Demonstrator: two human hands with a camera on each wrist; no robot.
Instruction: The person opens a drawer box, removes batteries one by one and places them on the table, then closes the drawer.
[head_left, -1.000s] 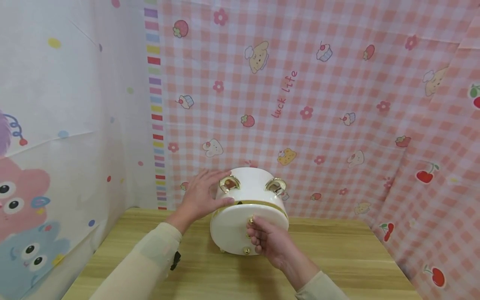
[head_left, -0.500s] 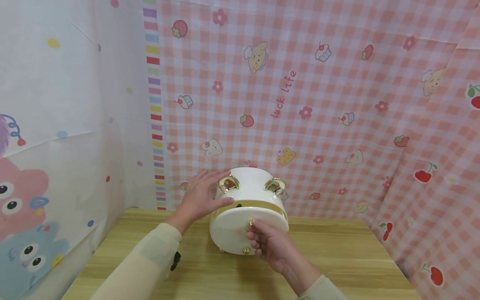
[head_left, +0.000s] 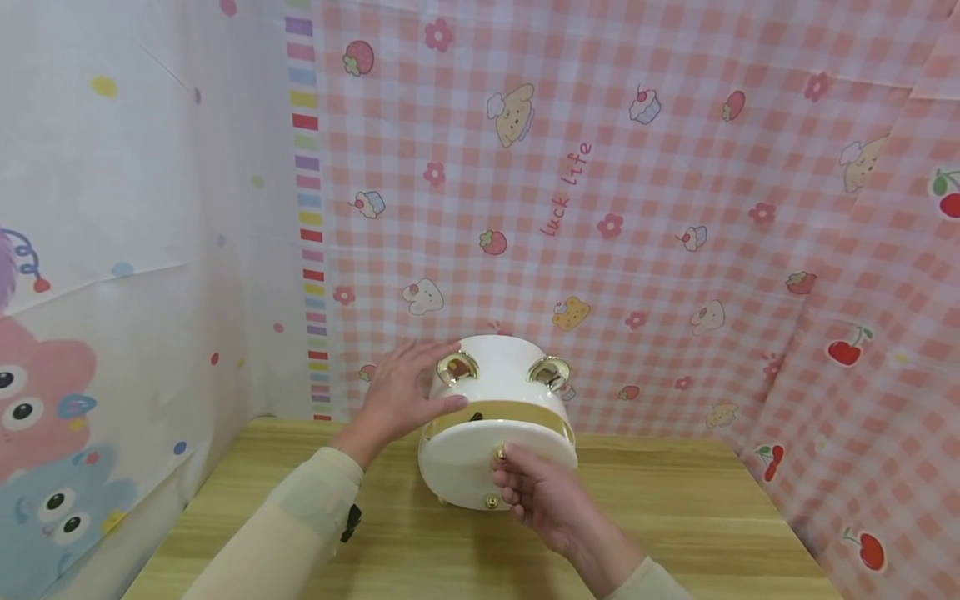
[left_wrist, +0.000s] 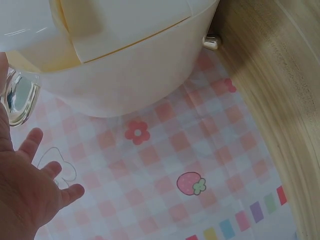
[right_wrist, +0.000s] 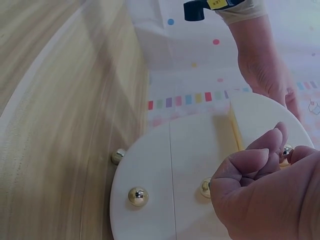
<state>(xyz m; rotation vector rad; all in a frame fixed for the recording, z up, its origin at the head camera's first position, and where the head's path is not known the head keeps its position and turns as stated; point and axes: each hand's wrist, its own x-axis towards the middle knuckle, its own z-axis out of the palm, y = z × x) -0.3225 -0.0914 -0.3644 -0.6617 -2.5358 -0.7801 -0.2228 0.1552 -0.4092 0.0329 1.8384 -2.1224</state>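
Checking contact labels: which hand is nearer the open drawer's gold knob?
Right. The right hand pinches the open drawer's gold knob; the left hand is up and left of it, by the left gold ring.

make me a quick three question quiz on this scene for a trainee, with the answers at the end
1. Which hand pinches the top gold knob?
2. True or false: the top drawer is fully shut.
3. Where is the left hand? A) flat on the tabletop B) at the side of the white cabinet C) inside the drawer

Key: 1. The right hand. 2. False; the top drawer is partly open. 3. B.
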